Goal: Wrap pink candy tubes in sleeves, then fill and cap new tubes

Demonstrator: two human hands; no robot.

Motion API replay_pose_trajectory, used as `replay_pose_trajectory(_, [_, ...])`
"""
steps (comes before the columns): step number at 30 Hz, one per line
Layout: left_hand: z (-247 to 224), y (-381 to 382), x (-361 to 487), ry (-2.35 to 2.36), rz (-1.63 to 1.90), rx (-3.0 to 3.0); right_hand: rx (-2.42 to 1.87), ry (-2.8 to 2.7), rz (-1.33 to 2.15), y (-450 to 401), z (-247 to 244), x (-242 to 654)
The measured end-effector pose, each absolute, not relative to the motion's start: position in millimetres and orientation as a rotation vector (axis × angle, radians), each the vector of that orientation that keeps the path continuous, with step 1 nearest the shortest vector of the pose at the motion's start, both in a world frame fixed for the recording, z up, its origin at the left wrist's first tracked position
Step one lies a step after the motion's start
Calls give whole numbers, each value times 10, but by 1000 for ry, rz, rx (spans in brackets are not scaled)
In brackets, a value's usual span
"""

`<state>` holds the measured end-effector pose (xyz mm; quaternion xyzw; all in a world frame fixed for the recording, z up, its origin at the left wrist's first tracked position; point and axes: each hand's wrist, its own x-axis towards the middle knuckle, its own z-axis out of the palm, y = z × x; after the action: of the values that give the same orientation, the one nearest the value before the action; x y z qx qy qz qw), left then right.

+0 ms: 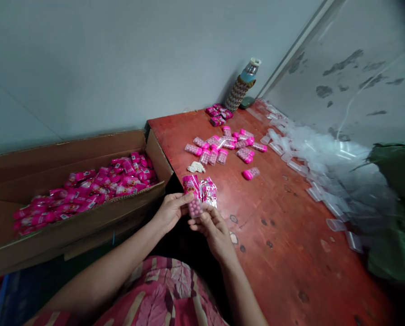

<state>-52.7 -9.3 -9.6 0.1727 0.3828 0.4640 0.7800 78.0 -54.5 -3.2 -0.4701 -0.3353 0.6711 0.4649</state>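
A small clear container (195, 209) of pink candy balls is held between my two hands over the near edge of the red table. A pink printed wrapper (190, 183) covers its upper part. My left hand (171, 211) pinches the wrapper and container from the left, thumb on the front. From the right, my right hand (213, 228) grips the container's lower end between thumb and fingers. Just behind lies a pink and silvery wrapper (209, 191) on the table. Farther back are several pink-capped candy containers (213, 156) without wrappers, lying loosely together.
To the left stands a cardboard box (114, 209) with many wrapped pink packs (87, 190). A crumpled white scrap (196, 167) lies on the red table (277, 271). A bottle in a knitted sleeve (238, 93) stands at the back. Clear empty tubes (334, 208) are heaped right.
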Motion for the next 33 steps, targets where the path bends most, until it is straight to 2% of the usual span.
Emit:
replay_pose_trajectory(10, [-22,-251,-555,720,932,496,-1229,-789,1549,-373,-28,681])
replay_pose_trajectory(15, [63,-94,-840,961,1349,432,-1303,-860,1509,-436,9,856])
replay_pose_trajectory(19, [8,28,-693,1196,1333,945,-1385,-833,1420,-489,-24,1077])
replay_pose_trajectory(24, [-210,97,-250,1157,1144,1567,-1429,-864,1386,-531,-8,1207])
replay_pose_trajectory(29, [-381,130,-171,1174,1137,1711,-1451,-958,1325,-511,-7,1297])
replay_pose_trajectory(33, [-326,97,-188,1150,1179,1708,-1407,-919,1167,-376,-37,1304])
